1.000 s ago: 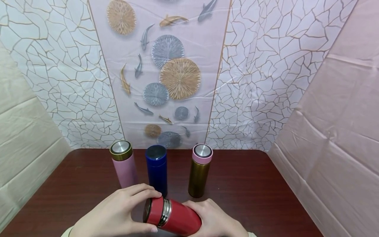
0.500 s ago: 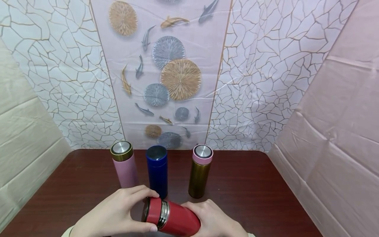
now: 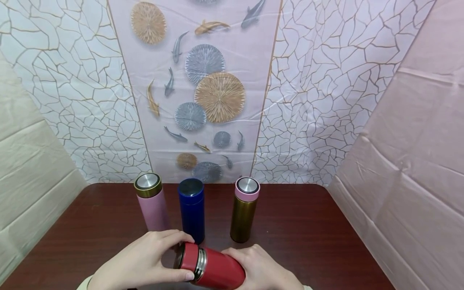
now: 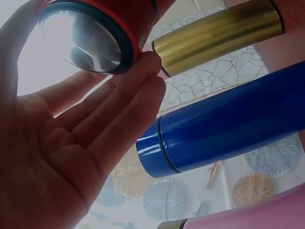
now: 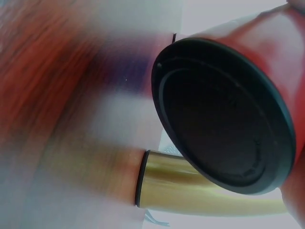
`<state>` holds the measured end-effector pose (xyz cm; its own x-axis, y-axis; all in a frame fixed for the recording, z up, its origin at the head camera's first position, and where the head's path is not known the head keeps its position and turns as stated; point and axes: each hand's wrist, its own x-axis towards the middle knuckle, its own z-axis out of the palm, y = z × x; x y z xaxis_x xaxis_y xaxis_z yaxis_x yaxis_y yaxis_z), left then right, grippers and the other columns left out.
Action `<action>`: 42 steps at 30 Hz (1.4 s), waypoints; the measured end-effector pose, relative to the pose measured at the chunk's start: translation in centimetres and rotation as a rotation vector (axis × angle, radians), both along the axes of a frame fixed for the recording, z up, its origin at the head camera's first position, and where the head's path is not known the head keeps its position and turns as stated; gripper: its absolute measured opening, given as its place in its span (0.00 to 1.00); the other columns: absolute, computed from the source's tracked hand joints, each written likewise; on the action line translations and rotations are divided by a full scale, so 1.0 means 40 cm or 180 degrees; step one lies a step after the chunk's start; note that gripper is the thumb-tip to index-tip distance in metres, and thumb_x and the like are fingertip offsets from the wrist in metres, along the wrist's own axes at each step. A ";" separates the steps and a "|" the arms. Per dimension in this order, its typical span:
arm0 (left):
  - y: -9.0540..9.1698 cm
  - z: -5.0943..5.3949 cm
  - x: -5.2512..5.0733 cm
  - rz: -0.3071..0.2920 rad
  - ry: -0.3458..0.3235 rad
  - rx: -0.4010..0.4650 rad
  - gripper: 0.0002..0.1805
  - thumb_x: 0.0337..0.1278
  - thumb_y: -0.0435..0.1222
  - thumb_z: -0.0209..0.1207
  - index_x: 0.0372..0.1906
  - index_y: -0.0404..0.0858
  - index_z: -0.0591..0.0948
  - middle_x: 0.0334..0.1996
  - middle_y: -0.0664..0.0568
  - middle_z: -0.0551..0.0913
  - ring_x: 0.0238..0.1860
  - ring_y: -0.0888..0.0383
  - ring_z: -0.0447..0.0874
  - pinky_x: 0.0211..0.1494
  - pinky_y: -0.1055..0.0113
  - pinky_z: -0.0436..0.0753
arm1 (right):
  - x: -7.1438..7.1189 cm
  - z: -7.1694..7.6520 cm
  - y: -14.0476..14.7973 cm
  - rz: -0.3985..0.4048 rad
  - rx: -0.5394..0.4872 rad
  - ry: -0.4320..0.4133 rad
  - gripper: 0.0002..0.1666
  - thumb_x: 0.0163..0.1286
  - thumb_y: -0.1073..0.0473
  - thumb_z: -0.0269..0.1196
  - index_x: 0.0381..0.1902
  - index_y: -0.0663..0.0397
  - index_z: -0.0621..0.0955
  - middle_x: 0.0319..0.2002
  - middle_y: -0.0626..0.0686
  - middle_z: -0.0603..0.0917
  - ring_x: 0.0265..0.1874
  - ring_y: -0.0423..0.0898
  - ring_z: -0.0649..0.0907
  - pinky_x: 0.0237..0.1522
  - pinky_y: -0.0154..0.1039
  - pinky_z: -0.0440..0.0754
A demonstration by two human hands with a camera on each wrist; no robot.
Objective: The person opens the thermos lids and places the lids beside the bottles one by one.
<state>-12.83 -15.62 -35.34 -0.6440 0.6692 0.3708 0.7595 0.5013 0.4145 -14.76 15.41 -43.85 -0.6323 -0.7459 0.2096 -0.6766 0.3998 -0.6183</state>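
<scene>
A red thermos bottle (image 3: 222, 270) is held tilted above the near part of the table, its lid end to the left. My right hand (image 3: 264, 269) grips its body near the base; the black base (image 5: 219, 117) faces the right wrist camera. With thumb and fingers my left hand (image 3: 145, 258) pinches the red lid (image 3: 189, 257). A silver neck band (image 3: 201, 264) shows between lid and body. The lid's shiny metal top (image 4: 81, 40) faces the left palm. Just behind the lid stands a blue thermos (image 3: 192, 213), upright.
At the left stands a pink thermos (image 3: 154, 207) with a gold-coloured collar, partly hidden by the left hand. A gold thermos (image 3: 243, 215) with a pink collar stands behind the right hand. The dark red-brown table (image 3: 308, 233) meets patterned cloth (image 3: 308, 100) at its back edge.
The red thermos has shifted slightly to the left. My left fingers have moved a little down and left with the lid; the right hand keeps its grip. The standing thermoses stay put.
</scene>
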 end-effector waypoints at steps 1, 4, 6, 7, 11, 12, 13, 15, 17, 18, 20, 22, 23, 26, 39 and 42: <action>0.000 -0.001 -0.001 -0.0018 -0.0003 0.0003 0.23 0.55 0.61 0.67 0.51 0.57 0.80 0.40 0.72 0.80 0.37 0.73 0.77 0.39 0.73 0.81 | 0.000 0.000 0.000 0.0003 0.0009 0.0062 0.32 0.62 0.33 0.68 0.62 0.30 0.75 0.44 0.33 0.84 0.35 0.28 0.82 0.37 0.24 0.80; 0.001 -0.001 -0.005 -0.0069 -0.0068 0.0002 0.21 0.55 0.60 0.67 0.50 0.57 0.80 0.39 0.72 0.80 0.37 0.73 0.77 0.38 0.73 0.80 | 0.000 -0.002 0.000 0.0013 0.0029 0.0196 0.31 0.62 0.33 0.68 0.61 0.30 0.76 0.43 0.32 0.84 0.34 0.27 0.81 0.37 0.23 0.79; 0.001 -0.001 -0.006 -0.0113 -0.0155 0.0009 0.20 0.56 0.59 0.67 0.49 0.57 0.80 0.37 0.72 0.79 0.35 0.74 0.77 0.37 0.74 0.80 | 0.000 -0.002 0.000 0.0016 0.0055 0.0313 0.31 0.62 0.33 0.68 0.60 0.30 0.76 0.42 0.32 0.84 0.33 0.26 0.81 0.36 0.22 0.78; 0.002 -0.001 -0.007 -0.0127 -0.0154 0.0009 0.18 0.57 0.59 0.67 0.48 0.58 0.80 0.35 0.73 0.79 0.33 0.74 0.77 0.35 0.75 0.79 | 0.000 -0.003 0.000 0.0017 0.0073 0.0386 0.30 0.62 0.32 0.67 0.60 0.30 0.76 0.42 0.31 0.83 0.33 0.26 0.80 0.36 0.22 0.77; -0.003 -0.001 -0.012 -0.0114 -0.0186 0.0027 0.12 0.60 0.57 0.66 0.42 0.59 0.80 0.27 0.73 0.75 0.27 0.73 0.74 0.28 0.79 0.74 | -0.002 -0.005 0.002 0.0005 0.0074 0.0664 0.31 0.62 0.31 0.67 0.60 0.30 0.76 0.43 0.31 0.83 0.34 0.25 0.79 0.37 0.21 0.77; -0.006 -0.001 -0.013 -0.0086 -0.0160 0.0029 0.11 0.60 0.56 0.66 0.41 0.59 0.79 0.26 0.73 0.74 0.26 0.73 0.74 0.27 0.80 0.73 | -0.003 -0.006 0.004 -0.0007 0.0063 0.0727 0.32 0.61 0.31 0.67 0.61 0.30 0.76 0.43 0.31 0.83 0.34 0.25 0.79 0.37 0.21 0.77; -0.009 -0.002 -0.014 -0.0057 -0.0104 0.0034 0.10 0.61 0.56 0.66 0.40 0.59 0.79 0.25 0.73 0.74 0.25 0.73 0.73 0.27 0.81 0.72 | -0.003 -0.007 0.006 -0.0020 0.0042 0.0741 0.33 0.61 0.31 0.68 0.61 0.31 0.76 0.44 0.31 0.83 0.34 0.25 0.80 0.37 0.21 0.77; -0.016 -0.002 -0.015 -0.0016 -0.0089 0.0057 0.10 0.61 0.55 0.66 0.40 0.59 0.79 0.25 0.74 0.74 0.25 0.74 0.73 0.27 0.80 0.72 | -0.003 -0.007 0.012 -0.0059 0.0016 0.0775 0.34 0.60 0.32 0.69 0.61 0.31 0.76 0.44 0.32 0.84 0.34 0.26 0.80 0.36 0.22 0.77; -0.021 -0.002 -0.015 0.0017 -0.0018 0.0091 0.11 0.60 0.55 0.67 0.40 0.60 0.79 0.25 0.74 0.74 0.25 0.74 0.73 0.28 0.81 0.72 | -0.004 -0.008 0.018 -0.0089 -0.0004 0.0773 0.35 0.58 0.33 0.71 0.61 0.31 0.75 0.44 0.32 0.84 0.34 0.26 0.80 0.35 0.22 0.77; -0.023 -0.002 -0.015 0.0030 -0.0006 0.0112 0.11 0.59 0.55 0.67 0.41 0.60 0.79 0.25 0.74 0.74 0.25 0.74 0.73 0.28 0.81 0.72 | -0.004 -0.008 0.020 -0.0099 -0.0001 0.0825 0.36 0.57 0.33 0.72 0.61 0.32 0.75 0.43 0.33 0.84 0.33 0.26 0.80 0.35 0.22 0.77; -0.027 0.001 -0.016 0.0043 -0.0035 0.0156 0.12 0.59 0.54 0.68 0.42 0.60 0.79 0.25 0.74 0.74 0.25 0.74 0.73 0.27 0.79 0.73 | -0.005 -0.008 0.024 -0.0114 0.0002 0.0905 0.37 0.56 0.33 0.73 0.61 0.32 0.75 0.43 0.33 0.84 0.33 0.25 0.80 0.34 0.21 0.76; -0.030 0.004 -0.016 0.0054 -0.0029 0.0185 0.12 0.59 0.53 0.69 0.43 0.60 0.79 0.25 0.73 0.74 0.25 0.74 0.73 0.27 0.78 0.74 | -0.006 -0.009 0.025 -0.0116 -0.0003 0.1002 0.38 0.55 0.32 0.73 0.61 0.33 0.75 0.43 0.33 0.84 0.33 0.25 0.80 0.34 0.21 0.76; -0.032 0.006 -0.016 0.0056 -0.0045 0.0199 0.13 0.59 0.53 0.69 0.44 0.60 0.79 0.26 0.73 0.75 0.25 0.74 0.74 0.28 0.78 0.75 | -0.006 -0.009 0.025 -0.0121 0.0000 0.1037 0.38 0.55 0.32 0.73 0.61 0.33 0.75 0.43 0.33 0.84 0.33 0.25 0.80 0.34 0.20 0.76; -0.040 0.012 -0.014 0.0050 0.0019 0.0241 0.14 0.58 0.53 0.69 0.46 0.61 0.78 0.28 0.74 0.76 0.27 0.74 0.75 0.29 0.78 0.76 | -0.005 -0.008 0.026 -0.0119 0.0012 0.1060 0.38 0.55 0.32 0.73 0.61 0.33 0.75 0.43 0.33 0.84 0.33 0.25 0.80 0.34 0.20 0.76; -0.102 0.050 -0.015 0.0299 0.0521 0.0585 0.31 0.46 0.44 0.78 0.58 0.53 0.79 0.40 0.71 0.82 0.38 0.70 0.82 0.42 0.80 0.77 | -0.003 0.002 0.037 -0.0253 0.0069 0.1188 0.38 0.55 0.29 0.71 0.60 0.34 0.76 0.40 0.35 0.85 0.33 0.25 0.80 0.32 0.21 0.75; -0.123 0.064 -0.014 0.0494 0.0731 0.0572 0.36 0.41 0.43 0.80 0.60 0.53 0.79 0.46 0.70 0.83 0.44 0.69 0.83 0.50 0.80 0.75 | -0.002 0.002 0.039 -0.0288 0.0111 0.1216 0.39 0.54 0.28 0.71 0.60 0.34 0.76 0.40 0.35 0.85 0.32 0.25 0.80 0.32 0.21 0.75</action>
<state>-13.39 -20.54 -32.78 -0.6191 0.4803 0.6214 0.7637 0.5527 0.3337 -14.84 16.97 -43.79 -0.5772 -0.7014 0.4182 -0.8164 0.4848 -0.3137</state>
